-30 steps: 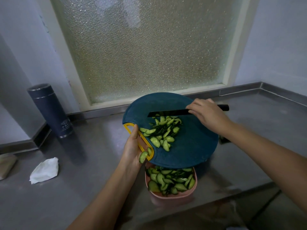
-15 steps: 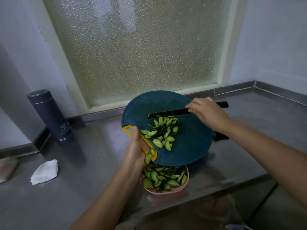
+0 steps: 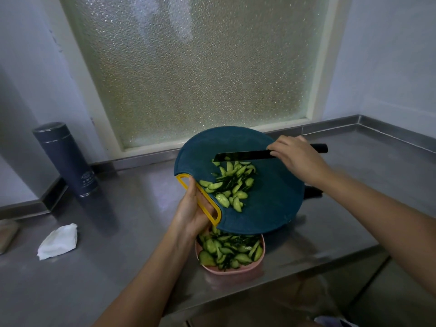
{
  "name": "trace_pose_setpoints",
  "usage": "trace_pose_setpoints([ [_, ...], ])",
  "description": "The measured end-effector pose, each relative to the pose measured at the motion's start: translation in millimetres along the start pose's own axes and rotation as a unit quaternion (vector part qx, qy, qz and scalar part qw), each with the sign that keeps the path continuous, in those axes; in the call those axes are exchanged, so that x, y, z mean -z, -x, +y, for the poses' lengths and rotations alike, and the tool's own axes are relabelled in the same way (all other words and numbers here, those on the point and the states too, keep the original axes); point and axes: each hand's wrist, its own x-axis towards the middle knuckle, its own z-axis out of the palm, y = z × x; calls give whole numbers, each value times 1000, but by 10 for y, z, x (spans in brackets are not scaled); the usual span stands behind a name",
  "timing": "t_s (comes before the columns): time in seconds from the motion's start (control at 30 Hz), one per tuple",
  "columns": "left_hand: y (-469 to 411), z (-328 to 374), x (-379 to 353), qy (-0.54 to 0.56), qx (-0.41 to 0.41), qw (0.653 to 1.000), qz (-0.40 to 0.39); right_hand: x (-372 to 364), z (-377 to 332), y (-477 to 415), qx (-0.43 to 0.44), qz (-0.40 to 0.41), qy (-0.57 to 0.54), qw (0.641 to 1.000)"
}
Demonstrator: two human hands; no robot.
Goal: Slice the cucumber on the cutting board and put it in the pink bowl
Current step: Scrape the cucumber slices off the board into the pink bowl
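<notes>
My left hand (image 3: 192, 210) grips the yellow handle of the round teal cutting board (image 3: 271, 199), which is lifted and tilted over the pink bowl (image 3: 232, 270). Several cucumber slices (image 3: 232, 185) lie on the board near the handle. More slices (image 3: 227, 250) fill the bowl, whose far side is hidden under the board. My right hand (image 3: 295, 159) holds a black knife (image 3: 243, 155) flat-edged against the board, just above the slices.
A dark blue flask (image 3: 66, 159) stands at the back left of the steel counter (image 3: 132, 227). A crumpled white tissue (image 3: 59, 240) lies left of my arm. A frosted window sits behind; the counter's front edge runs just below the bowl.
The slice that lay on the yellow handle is gone from it. The pile on the board has slid a little toward the handle. Both hands keep their holds.
</notes>
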Motion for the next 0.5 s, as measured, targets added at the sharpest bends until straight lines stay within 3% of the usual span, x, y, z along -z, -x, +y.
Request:
trace_pose_setpoints([
  [0.2, -7, 103, -27, 21, -30, 999, 4, 16, -5, -99, -32, 11, 2, 999],
  [0.5, -7, 44, -18, 5, -30, 999, 46, -9, -222, 73, 8, -29, -3, 1000],
])
